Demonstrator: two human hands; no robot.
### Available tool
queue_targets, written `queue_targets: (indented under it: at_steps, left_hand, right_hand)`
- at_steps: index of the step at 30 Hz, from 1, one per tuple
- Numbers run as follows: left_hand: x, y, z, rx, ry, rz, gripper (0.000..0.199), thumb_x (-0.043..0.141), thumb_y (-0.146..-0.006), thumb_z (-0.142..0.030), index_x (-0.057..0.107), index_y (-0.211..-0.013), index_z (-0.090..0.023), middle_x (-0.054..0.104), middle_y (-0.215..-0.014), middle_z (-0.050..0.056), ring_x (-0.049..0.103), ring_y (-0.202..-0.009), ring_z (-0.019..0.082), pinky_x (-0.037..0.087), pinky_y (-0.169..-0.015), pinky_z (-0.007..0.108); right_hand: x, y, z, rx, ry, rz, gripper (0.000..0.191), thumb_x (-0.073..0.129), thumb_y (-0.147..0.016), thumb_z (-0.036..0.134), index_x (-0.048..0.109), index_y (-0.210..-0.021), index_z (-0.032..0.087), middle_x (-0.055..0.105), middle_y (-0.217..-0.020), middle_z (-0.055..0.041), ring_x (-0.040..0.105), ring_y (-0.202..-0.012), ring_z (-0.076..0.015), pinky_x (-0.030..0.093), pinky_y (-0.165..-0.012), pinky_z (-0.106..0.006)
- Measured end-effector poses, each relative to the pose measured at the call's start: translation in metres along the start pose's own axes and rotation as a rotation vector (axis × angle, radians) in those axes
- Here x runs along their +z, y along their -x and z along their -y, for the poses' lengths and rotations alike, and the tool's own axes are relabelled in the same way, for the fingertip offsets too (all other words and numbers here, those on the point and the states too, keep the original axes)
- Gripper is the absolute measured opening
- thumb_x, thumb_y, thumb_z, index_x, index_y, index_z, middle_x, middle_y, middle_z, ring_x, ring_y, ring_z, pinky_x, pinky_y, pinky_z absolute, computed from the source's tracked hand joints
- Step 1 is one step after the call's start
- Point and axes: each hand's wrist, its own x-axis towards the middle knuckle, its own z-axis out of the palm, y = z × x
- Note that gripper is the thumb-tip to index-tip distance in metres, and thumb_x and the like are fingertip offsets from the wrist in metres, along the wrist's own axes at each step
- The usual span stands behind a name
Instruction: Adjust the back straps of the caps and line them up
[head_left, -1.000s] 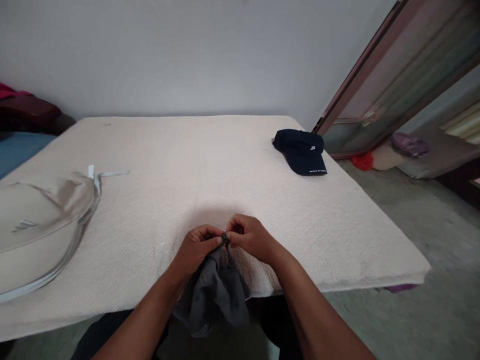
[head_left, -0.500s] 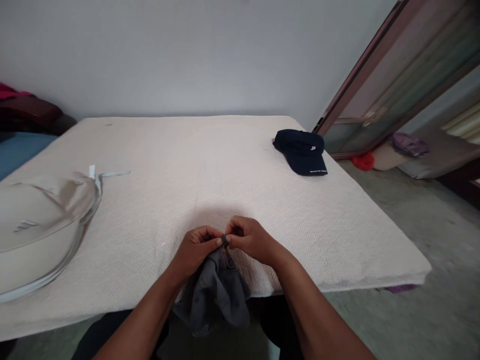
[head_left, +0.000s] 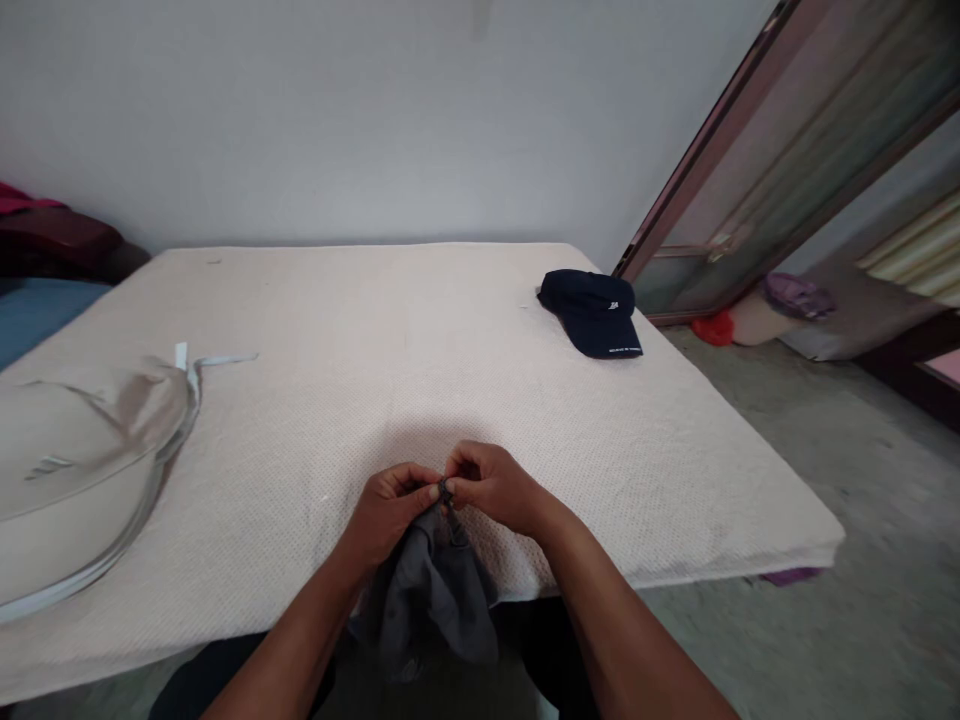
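A limp dark grey cap (head_left: pixel 435 600) hangs from my fingertips over the table's front edge, its crown crumpled and its lower part in shadow. My left hand (head_left: pixel 390 505) is closed in a pinch on one side of the cap's strap. From the other side my right hand (head_left: pixel 491 485) pinches the strap's end, thumb against forefinger. Between the two sets of fingertips shows a small dark piece, perhaps the strap's buckle (head_left: pixel 445 492); its detail is too small to make out.
A table (head_left: pixel 322 340) with a cream textured cover stands before me against a wall. On the left lies a beige cap (head_left: pixel 82 460) with a loose strap; a navy cap (head_left: pixel 592 312) sits at the back right. A glazed door (head_left: pixel 720 190) is on the right.
My view has tilted and shifted slightly, so the table and caps sit a little lower and further left. Both hands keep their pinch on the strap, with only tiny finger movement.
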Motion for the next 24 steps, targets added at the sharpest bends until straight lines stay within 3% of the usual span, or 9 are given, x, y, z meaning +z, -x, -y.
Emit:
queue_targets:
  at_steps: [11, 19, 24]
  left_hand:
    - [-0.002, 0.009, 0.001, 0.039, 0.057, -0.106, 0.021, 0.075, -0.064, -0.029, 0.067, -0.078, -0.015, 0.067, -0.068, 0.001, 0.061, -0.060, 0.013, 0.047, -0.060, 0.025]
    - [-0.009, 0.018, -0.006, 0.045, 0.055, 0.023, 0.017, 0.072, -0.068, -0.028, 0.067, -0.077, -0.015, 0.069, -0.068, 0.003, 0.062, -0.061, 0.013, 0.047, -0.062, 0.025]
    - [-0.005, 0.020, -0.007, 0.074, 0.000, 0.007, 0.016, 0.072, -0.068, -0.029, 0.067, -0.075, -0.015, 0.068, -0.066, 0.002, 0.061, -0.058, 0.013, 0.046, -0.059, 0.025]
  right_hand:
    - [0.022, 0.003, 0.004, -0.044, 0.032, -0.175, 0.004, 0.056, -0.073, 0.015, 0.055, -0.073, 0.018, 0.059, -0.065, 0.0010, 0.054, -0.062, -0.0112, 0.039, -0.056, -0.022]
    - [0.028, 0.010, 0.002, -0.026, -0.298, -0.047, 0.006, 0.059, -0.073, 0.016, 0.054, -0.076, 0.018, 0.059, -0.064, 0.0010, 0.057, -0.060, -0.0121, 0.043, -0.058, -0.025]
    - [0.032, 0.013, -0.001, -0.004, -0.333, -0.081, 0.010, 0.062, -0.072, 0.021, 0.054, -0.077, 0.018, 0.058, -0.063, 0.0019, 0.057, -0.060, -0.0120, 0.045, -0.059, -0.026]
